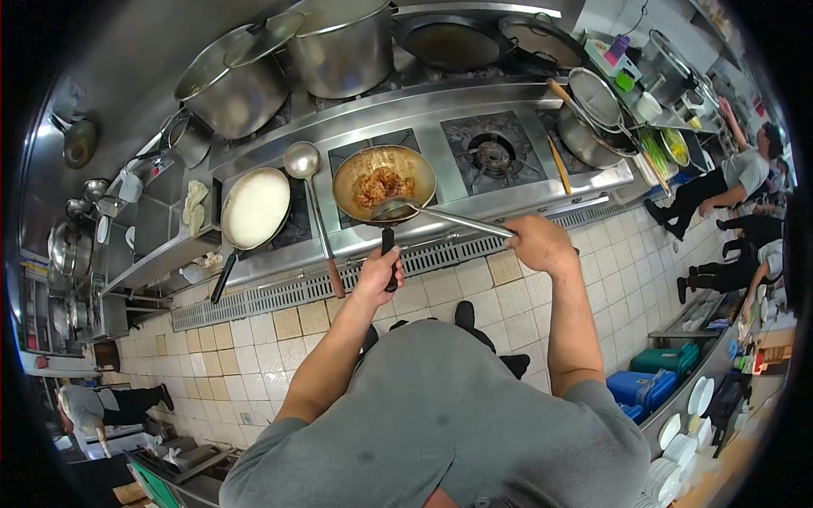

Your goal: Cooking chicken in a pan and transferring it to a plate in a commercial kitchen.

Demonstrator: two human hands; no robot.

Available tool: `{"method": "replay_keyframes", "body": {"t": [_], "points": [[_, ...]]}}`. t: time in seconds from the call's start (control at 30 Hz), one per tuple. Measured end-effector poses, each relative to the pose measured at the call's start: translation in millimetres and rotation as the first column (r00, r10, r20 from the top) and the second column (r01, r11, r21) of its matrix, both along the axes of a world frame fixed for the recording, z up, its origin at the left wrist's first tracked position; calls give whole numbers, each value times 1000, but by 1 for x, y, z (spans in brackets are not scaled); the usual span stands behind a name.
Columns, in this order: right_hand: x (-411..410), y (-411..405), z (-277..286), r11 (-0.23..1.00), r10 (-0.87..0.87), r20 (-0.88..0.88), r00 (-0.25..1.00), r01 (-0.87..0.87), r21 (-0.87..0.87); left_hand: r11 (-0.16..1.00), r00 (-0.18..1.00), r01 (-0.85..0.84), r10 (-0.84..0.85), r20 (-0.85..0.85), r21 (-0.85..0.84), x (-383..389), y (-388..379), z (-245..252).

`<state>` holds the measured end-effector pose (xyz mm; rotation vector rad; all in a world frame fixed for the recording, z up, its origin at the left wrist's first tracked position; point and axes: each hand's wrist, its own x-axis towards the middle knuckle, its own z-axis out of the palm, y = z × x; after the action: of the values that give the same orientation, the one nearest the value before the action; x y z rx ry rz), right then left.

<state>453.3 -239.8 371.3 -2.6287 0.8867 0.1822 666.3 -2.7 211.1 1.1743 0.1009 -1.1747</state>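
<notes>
My left hand (379, 277) grips the black handle of a frying pan (416, 166) that is over a burner. Reddish-brown cooked food (381, 185) lies in the pan. My right hand (543, 244) is closed around the far end of a metal ladle (457, 220), whose bowl rests in the near side of the pan, by the food. Left of the pan, another ladle (315, 206) with a wooden handle lies across the steel stove top. Beyond it a second frying pan (257, 208) holds a whitish content, its handle pointing towards me.
Large steel pots (238, 95) and a wide wok (452, 46) stand at the back. An open burner (492, 155) is to the right, near a pot with a strainer (595, 95). A floor grate (444, 253) runs along the stove. Other people stand far right and lower left.
</notes>
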Motion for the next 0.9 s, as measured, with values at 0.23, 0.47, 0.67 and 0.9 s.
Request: {"method": "replay_keyframes", "body": {"t": [0.23,0.47,0.67,0.9], "points": [[17,-6,-23,998,21,6,1000,-21,-67,999,997,25,-23,-72,28,8,-1,18],[30,35,-130,992,-127,157,979,126,14,993,996,41,-31,88,-115,-24,16,-58],[-8,38,-76,974,-182,139,973,158,165,998,998,-51,52,30,-40,14,-18,-19],[31,-6,-17,1000,-28,-27,999,28,4,999,992,-33,27,-124,-40,27,-23,17]]}}
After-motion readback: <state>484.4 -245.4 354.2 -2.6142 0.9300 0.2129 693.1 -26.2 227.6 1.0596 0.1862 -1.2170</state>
